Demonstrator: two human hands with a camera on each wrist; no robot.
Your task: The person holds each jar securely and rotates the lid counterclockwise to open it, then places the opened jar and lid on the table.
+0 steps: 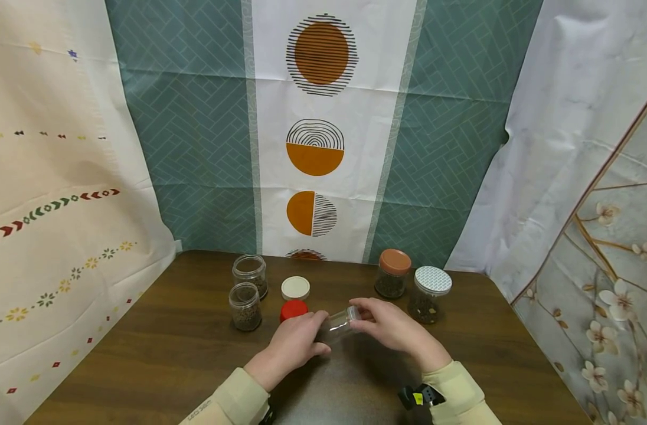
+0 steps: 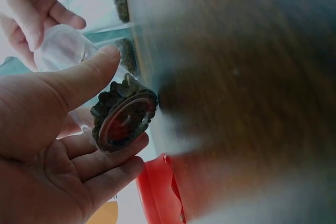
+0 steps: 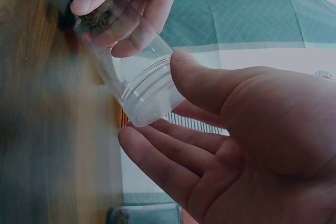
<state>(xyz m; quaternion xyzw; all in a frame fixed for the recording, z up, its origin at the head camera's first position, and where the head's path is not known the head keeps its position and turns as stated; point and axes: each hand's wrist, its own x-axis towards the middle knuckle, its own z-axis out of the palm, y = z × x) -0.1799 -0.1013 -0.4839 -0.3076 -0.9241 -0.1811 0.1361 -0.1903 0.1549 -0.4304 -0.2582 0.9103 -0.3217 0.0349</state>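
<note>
A small clear jar (image 1: 336, 326) lies tilted between both hands, its dark contents gathered at the base end, as the left wrist view shows. My left hand (image 1: 290, 347) (image 2: 47, 124) grips the base end, thumb on one side and fingers on the other. At the opposite, ridged end (image 3: 149, 93), my right hand (image 1: 400, 333) (image 3: 257, 124) pinches the jar between thumb and fingers. Whether that translucent end is a lid or the bare neck, I cannot tell. A red lid (image 1: 294, 309) (image 2: 159, 190) is just beyond my left hand.
Two lidless jars (image 1: 250, 268) (image 1: 245, 308) with dark contents stand at the left. A cream lid (image 1: 295, 288) lies behind the red one. At the back right stand an orange-lidded jar (image 1: 391, 276) and a jar with a patterned white lid (image 1: 430, 295). Curtains surround the wooden table (image 1: 143, 354).
</note>
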